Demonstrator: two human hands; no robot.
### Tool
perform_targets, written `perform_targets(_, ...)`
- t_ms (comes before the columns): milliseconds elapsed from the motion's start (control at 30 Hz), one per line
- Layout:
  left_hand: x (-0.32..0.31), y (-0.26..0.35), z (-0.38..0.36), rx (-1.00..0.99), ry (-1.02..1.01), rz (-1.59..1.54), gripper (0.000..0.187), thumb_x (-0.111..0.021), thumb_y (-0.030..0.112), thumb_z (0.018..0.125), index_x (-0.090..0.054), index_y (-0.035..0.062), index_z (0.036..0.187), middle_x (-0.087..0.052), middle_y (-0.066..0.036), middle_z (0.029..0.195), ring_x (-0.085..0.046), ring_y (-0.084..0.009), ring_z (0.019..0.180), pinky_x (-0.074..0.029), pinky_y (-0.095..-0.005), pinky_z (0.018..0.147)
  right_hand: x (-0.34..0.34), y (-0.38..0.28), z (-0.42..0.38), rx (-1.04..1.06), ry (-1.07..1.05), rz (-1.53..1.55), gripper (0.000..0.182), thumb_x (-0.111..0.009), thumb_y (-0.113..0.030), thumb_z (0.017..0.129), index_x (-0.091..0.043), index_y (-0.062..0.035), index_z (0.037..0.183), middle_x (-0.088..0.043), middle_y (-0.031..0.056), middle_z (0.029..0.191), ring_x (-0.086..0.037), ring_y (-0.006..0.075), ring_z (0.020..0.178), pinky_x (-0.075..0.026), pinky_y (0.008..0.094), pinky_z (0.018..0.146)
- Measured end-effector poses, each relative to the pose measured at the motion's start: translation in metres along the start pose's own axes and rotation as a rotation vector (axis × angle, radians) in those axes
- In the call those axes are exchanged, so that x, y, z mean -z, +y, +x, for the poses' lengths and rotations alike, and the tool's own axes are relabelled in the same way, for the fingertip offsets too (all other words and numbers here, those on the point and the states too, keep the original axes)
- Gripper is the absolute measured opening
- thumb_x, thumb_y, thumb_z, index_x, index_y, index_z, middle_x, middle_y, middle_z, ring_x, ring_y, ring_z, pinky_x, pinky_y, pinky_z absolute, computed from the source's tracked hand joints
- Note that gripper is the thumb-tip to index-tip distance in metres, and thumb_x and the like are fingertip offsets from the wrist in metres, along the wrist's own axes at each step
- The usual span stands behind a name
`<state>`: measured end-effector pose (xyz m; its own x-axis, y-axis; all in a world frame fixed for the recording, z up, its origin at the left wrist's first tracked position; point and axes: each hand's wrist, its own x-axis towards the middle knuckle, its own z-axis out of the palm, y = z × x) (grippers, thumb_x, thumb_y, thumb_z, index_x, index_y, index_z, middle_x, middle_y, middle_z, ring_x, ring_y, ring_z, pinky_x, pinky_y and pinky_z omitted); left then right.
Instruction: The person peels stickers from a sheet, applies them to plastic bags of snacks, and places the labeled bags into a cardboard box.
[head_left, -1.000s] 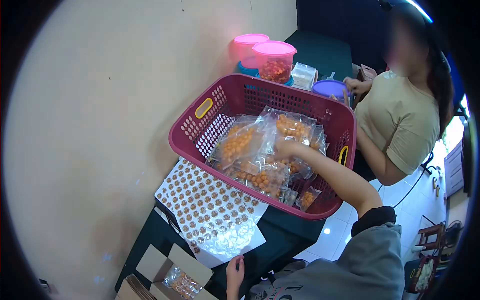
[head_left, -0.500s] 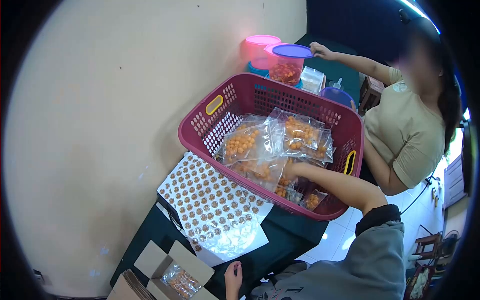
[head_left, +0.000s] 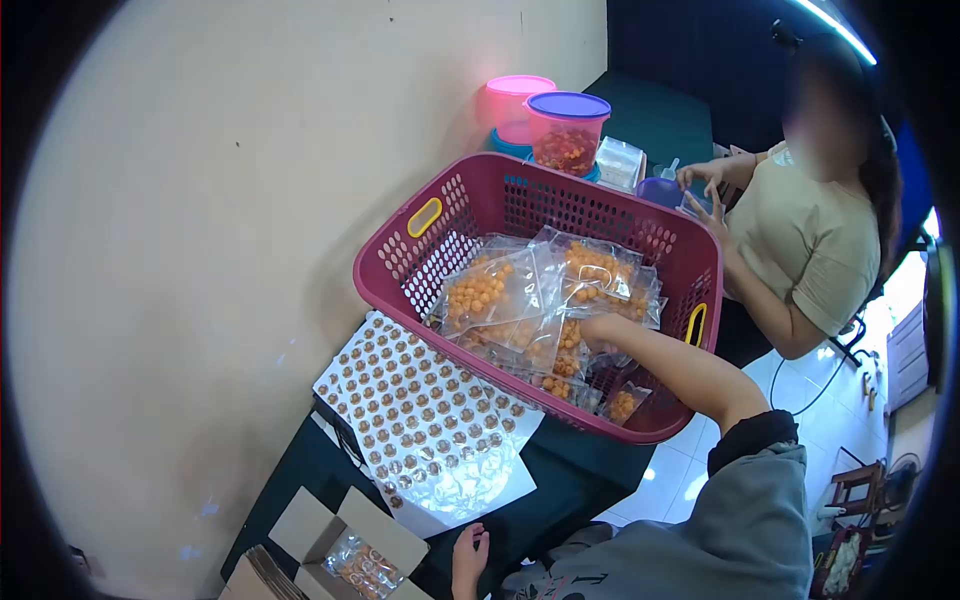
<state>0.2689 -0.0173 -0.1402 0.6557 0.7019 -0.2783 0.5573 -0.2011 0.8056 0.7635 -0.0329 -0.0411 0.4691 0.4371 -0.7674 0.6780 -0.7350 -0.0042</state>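
Note:
A large maroon basket (head_left: 620,212) with yellow-rimmed handles holds many clear bags of round orange snacks (head_left: 478,292). My right hand (head_left: 603,332) reaches into it, touching the bags near the middle; its fingers are hidden behind the plastic, so its grip cannot be made out. My left hand (head_left: 471,550) is low at the table's edge, beside the sheet of round stickers (head_left: 430,410), fingers slightly curled and apart, with nothing in it. Left of that hand, an open cardboard box (head_left: 395,530) contains clear packets of ring-shaped pieces (head_left: 362,566).
Behind the basket stand a pink tub with a purple lid (head_left: 568,105), another pink tub (head_left: 520,88) and a stack of clear bags (head_left: 620,163). A co-worker (head_left: 810,240) at the right has both hands by a purple bowl (head_left: 660,190).
My right hand has shifted slightly right and up among the bags. The co-worker's hand has left the purple lid and come down to the bowl.

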Motion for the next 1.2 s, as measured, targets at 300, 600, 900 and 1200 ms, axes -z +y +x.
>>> perform_targets(300,-0.004,-0.008,0.006,0.019,-0.019,-0.021,0.027,-0.054,0.016,0.08,-0.053,-0.0012,0.101,-0.059,-0.016,0.094,-0.059,-0.0239,0.081,-0.046,-0.0321,0.074,-0.036,0.01,0.009,0.068,0.367,-0.376,0.036,-0.059,-0.041,0.074,-0.064,-0.0108,0.094,-0.062,0.0069,0.099,-0.059,0.024,0.091,-0.049,0.0377,0.07)
perform_targets(600,0.008,-0.027,-0.005,0.016,0.052,-0.022,0.026,-0.055,0.016,0.079,-0.054,-0.0006,0.1,-0.059,-0.016,0.093,-0.059,-0.0249,0.081,-0.047,-0.033,0.073,-0.028,0.004,0.0,0.043,0.514,-0.376,0.023,-0.062,-0.026,0.071,-0.066,-0.0104,0.087,-0.063,0.0086,0.095,-0.06,0.0225,0.09,-0.049,0.0378,0.067)
perform_targets(900,0.02,-0.031,-0.014,0.038,0.06,0.042,0.028,-0.057,0.015,0.079,-0.053,-0.0026,0.101,-0.06,-0.017,0.093,-0.061,-0.0229,0.081,-0.047,-0.0302,0.071,0.046,-0.023,-0.057,0.306,0.282,0.039,0.021,-0.065,-0.015,0.063,-0.064,-0.003,0.081,-0.062,0.0102,0.068,-0.061,0.02,0.06,-0.048,0.0328,0.054)
perform_targets(1200,0.019,-0.004,-0.011,-0.003,0.053,-0.002,0.028,-0.055,0.017,0.08,-0.054,-0.0011,0.101,-0.06,-0.016,0.094,-0.06,-0.0253,0.083,-0.047,-0.0321,0.073,0.078,0.015,-0.071,0.706,0.422,0.464,0.023,-0.062,-0.025,0.073,-0.061,-0.0028,0.081,-0.063,0.0096,0.087,-0.059,0.0178,0.074,-0.046,0.0318,0.066)
